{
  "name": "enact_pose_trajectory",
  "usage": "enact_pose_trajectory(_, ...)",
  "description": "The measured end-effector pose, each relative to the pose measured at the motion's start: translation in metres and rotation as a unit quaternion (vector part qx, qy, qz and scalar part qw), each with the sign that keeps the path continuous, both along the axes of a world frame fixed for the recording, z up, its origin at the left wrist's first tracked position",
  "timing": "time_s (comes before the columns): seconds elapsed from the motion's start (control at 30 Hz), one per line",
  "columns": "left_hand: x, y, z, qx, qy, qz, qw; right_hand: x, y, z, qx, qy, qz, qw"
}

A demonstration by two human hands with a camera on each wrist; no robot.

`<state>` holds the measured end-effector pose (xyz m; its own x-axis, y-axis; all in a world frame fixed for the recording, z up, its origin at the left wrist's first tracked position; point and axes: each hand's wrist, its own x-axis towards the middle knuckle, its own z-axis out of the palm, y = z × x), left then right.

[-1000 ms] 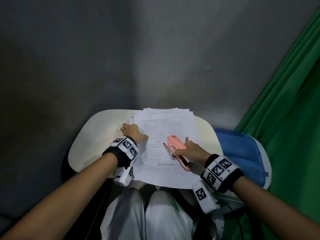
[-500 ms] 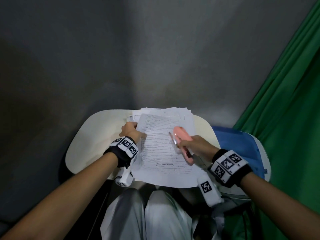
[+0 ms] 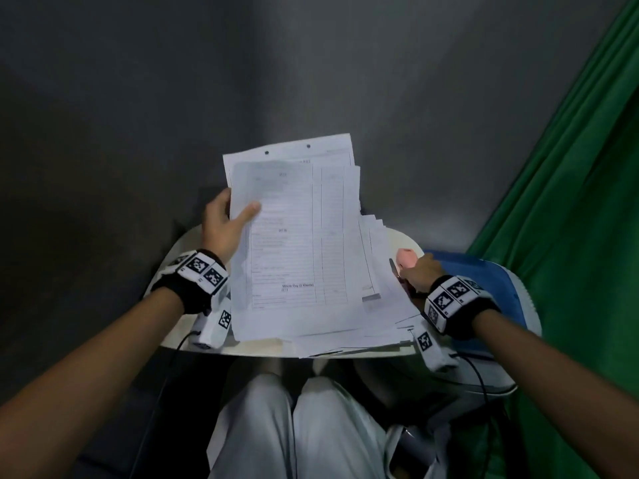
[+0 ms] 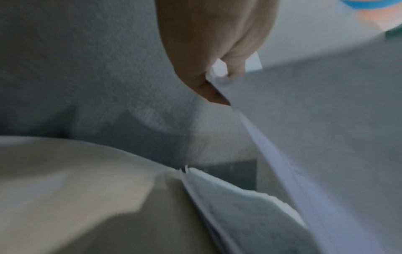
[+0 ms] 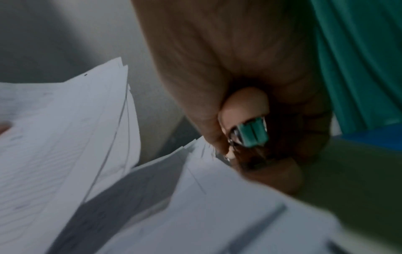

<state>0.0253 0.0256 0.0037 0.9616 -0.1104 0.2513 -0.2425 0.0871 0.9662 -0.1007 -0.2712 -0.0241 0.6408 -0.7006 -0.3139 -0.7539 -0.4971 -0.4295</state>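
Note:
My left hand (image 3: 226, 221) pinches the left edge of a few printed sheets (image 3: 297, 236) and holds them raised above the small cream table (image 3: 179, 243). In the left wrist view the hand (image 4: 217, 56) grips the sheets (image 4: 315, 120) at their edge. Below them a loose stack of papers (image 3: 380, 305) lies on the table. My right hand (image 3: 420, 273) grips a pink stapler (image 3: 406, 259) at the stack's right edge. The right wrist view shows that hand (image 5: 239, 103) wrapped round the stapler (image 5: 250, 134), blurred, beside the papers (image 5: 195, 197).
A blue and white seat (image 3: 484, 292) stands right of the table, with a green curtain (image 3: 570, 219) behind it. A grey wall (image 3: 311, 63) rises beyond the table. My knees in white trousers (image 3: 301, 426) are under the table's near edge.
My left hand has lifted the top sheets off the stack and tilted them upright. My right hand has carried the stapler off the page to the stack's right edge.

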Motion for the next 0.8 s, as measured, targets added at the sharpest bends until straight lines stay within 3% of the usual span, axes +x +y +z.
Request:
enact_pose_trajectory(0.07, -0.001, 0.000, 0.011, -0.027, -0.007, -0.011, 1.000, 0.003, 0.001, 0.006, -0.038, 0.008, 0.016, 0.999)
enact_pose_trajectory(0.13, -0.002, -0.001, 0.021, -0.043, -0.022, -0.027, 0.998, 0.007, 0.009, 0.027, -0.085, -0.097, 0.037, 0.991)
enact_pose_trajectory(0.2, -0.003, -0.005, 0.028, -0.052, -0.039, -0.043, 0.997, 0.009, 0.026, 0.056, 0.082, -0.278, 0.078, 0.954)
enact_pose_trajectory(0.23, -0.004, -0.009, 0.031, -0.054, -0.047, -0.050, 0.996, 0.008, 0.037, 0.071, 0.191, -0.336, 0.106, 0.916)
enact_pose_trajectory(0.3, -0.008, -0.017, 0.035, -0.052, -0.068, -0.050, 0.995, 0.012, 0.051, 0.088, 0.287, -0.390, 0.153, 0.861)
enact_pose_trajectory(0.43, -0.016, -0.029, 0.046, -0.049, -0.160, 0.021, 0.986, 0.025, 0.068, 0.093, 0.205, -0.522, 0.150, 0.815)
enact_pose_trajectory(0.53, -0.020, -0.033, 0.054, -0.068, -0.208, 0.055, 0.974, 0.027, 0.072, 0.088, 0.181, -0.575, 0.143, 0.785)
enact_pose_trajectory(0.6, -0.019, -0.035, 0.049, -0.059, -0.211, 0.037, 0.975, 0.026, 0.072, 0.078, 0.175, -0.578, 0.143, 0.784)
enact_pose_trajectory(0.7, -0.016, -0.035, 0.027, -0.035, -0.180, -0.019, 0.983, 0.023, 0.073, 0.062, 0.192, -0.525, 0.143, 0.817)
enact_pose_trajectory(0.8, -0.016, -0.035, 0.016, -0.004, -0.149, -0.015, 0.989, 0.026, 0.073, 0.052, 0.180, -0.492, 0.126, 0.842)
